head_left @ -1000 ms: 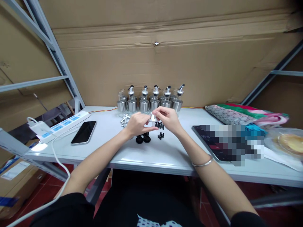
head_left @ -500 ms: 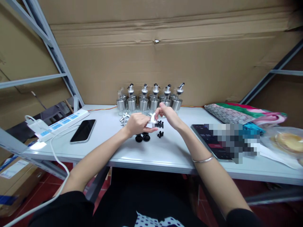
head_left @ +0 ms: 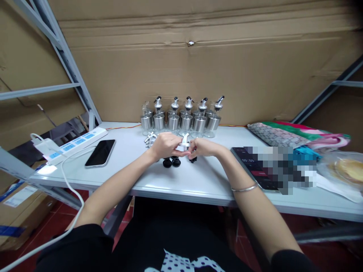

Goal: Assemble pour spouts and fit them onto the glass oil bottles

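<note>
Above the middle of the white table, the left hand and right hand are pinching closed on a small metal pourer spout, seemingly light, rigid and slippery, best gripped at its base collar.

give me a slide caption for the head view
Both hands pinch a small metal pourer before a row of dispenser bottles.

Left hand and right hand meet, fingers pinched.
</note>
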Demonstrator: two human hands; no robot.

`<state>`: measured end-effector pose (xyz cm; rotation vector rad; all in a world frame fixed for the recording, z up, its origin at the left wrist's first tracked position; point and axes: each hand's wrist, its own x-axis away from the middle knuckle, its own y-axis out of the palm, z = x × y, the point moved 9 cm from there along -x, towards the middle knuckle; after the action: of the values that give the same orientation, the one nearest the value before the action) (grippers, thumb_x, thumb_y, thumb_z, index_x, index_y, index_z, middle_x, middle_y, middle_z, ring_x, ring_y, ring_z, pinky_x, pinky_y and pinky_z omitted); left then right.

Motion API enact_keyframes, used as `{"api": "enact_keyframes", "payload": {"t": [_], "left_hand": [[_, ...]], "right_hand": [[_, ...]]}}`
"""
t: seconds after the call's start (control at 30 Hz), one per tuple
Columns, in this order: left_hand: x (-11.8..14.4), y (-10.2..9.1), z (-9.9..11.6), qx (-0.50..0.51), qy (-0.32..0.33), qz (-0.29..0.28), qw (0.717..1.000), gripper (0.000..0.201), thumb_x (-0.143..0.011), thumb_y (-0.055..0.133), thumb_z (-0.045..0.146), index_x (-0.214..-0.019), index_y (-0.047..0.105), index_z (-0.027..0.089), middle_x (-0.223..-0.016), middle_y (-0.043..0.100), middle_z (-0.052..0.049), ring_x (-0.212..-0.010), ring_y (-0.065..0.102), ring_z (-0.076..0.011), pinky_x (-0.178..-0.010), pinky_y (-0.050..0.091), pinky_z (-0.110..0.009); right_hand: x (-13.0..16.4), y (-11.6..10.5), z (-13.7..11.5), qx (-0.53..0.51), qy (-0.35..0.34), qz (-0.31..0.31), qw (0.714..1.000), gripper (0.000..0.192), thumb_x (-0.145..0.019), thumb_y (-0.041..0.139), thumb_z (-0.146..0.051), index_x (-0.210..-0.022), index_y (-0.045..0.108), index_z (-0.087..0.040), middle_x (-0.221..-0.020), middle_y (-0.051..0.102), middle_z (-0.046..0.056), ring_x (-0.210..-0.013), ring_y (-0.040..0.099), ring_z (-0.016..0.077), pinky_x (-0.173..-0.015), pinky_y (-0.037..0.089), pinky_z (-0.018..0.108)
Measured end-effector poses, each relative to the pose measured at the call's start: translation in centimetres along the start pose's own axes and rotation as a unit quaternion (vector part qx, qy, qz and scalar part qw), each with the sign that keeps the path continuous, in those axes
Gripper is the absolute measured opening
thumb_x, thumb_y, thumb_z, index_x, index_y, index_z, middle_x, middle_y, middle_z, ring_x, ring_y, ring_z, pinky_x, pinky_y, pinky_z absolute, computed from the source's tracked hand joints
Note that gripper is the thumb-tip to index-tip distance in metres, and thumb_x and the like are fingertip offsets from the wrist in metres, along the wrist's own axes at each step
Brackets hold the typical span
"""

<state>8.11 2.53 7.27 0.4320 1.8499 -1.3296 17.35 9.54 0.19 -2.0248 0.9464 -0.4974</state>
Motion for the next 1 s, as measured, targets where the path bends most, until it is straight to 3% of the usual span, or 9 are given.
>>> {"api": "enact_keyframes", "payload": {"t": [0.2, 0.43, 0.6, 0.7, 0.83, 1.0], "left_hand": [[0.0, -0.4, 0.4, -0.005, 0.02, 0.022, 1.0, 0.051, -0.087, 0.044, 0.062, -0.057, 0.043, 0.02, -0.046, 0.042, 0.003, -0.044, 0.042, -0.0116, -0.048, 0.026, -0.027], [0.0, 0.3, -0.1, 0.0, -0.008, -0.012, 1.0, 0.052, -0.087, 0.041, 0.064, -0.058, 0.044, 0.021, -0.046, 0.04, 0.003, -0.045, 0.041, -0.0123, -0.049, 0.026, -0.028], [0.0, 0.0, 0.3, -0.013, 0.014, 0.006, 1.0, 0.05, -0.089, 0.04, 0.061, -0.059, 0.045, 0.021, -0.045, 0.041, 0.003, -0.044, 0.043, -0.0123, -0.049, 0.027, -0.027], [0.0, -0.3, 0.4, -0.018, 0.018, 0.02, 0.999, 0.051, -0.088, 0.041, 0.06, -0.058, 0.045, 0.02, -0.045, 0.043, 0.003, -0.043, 0.044, -0.0117, -0.048, 0.028, -0.027], [-0.1, -0.3, 0.1, -0.028, 0.001, 0.012, 1.0, 0.052, -0.087, 0.04, 0.064, -0.059, 0.047, 0.02, -0.046, 0.048, 0.002, -0.043, 0.047, -0.0119, -0.049, 0.031, -0.026], [-0.3, -0.6, 0.3, -0.049, -0.002, 0.023, 0.999, 0.051, -0.087, 0.041, 0.062, -0.057, 0.046, 0.02, -0.044, 0.047, 0.003, -0.042, 0.046, -0.0115, -0.048, 0.032, -0.025]], "right_hand": [[-0.2, -0.4, -1.0, 0.067, -0.005, 0.048, 0.997, 0.008, -0.06, 0.076, -0.023, -0.058, 0.071, -0.017, -0.059, 0.064, -0.001, -0.056, 0.05, 0.0113, -0.054, 0.036, 0.023], [-0.6, 0.4, -0.6, 0.058, 0.006, 0.056, 0.997, 0.013, -0.059, 0.076, -0.025, -0.058, 0.067, -0.015, -0.05, 0.059, -0.003, -0.051, 0.046, 0.0109, -0.05, 0.034, 0.023], [-0.8, 0.5, -1.4, 0.017, -0.028, 0.063, 0.998, 0.015, -0.06, 0.074, -0.026, -0.06, 0.064, -0.015, -0.053, 0.059, -0.003, -0.055, 0.048, 0.0109, -0.052, 0.035, 0.022], [-0.6, -0.3, -2.2, -0.081, -0.031, 0.085, 0.993, 0.017, -0.062, 0.073, -0.028, -0.064, 0.063, -0.014, -0.057, 0.059, -0.003, -0.057, 0.051, 0.011, -0.054, 0.038, 0.023], [0.2, -2.1, -2.9, -0.324, -0.052, 0.14, 0.934, 0.027, -0.057, 0.079, -0.029, -0.073, 0.061, -0.015, -0.063, 0.063, -0.002, -0.061, 0.058, 0.0114, -0.061, 0.045, 0.025], [1.3, -4.1, -2.9, -0.473, -0.082, 0.202, 0.854, 0.036, -0.053, 0.084, -0.036, -0.071, 0.059, -0.018, -0.07, 0.066, -0.001, -0.058, 0.057, 0.0096, -0.061, 0.049, 0.027]]}}
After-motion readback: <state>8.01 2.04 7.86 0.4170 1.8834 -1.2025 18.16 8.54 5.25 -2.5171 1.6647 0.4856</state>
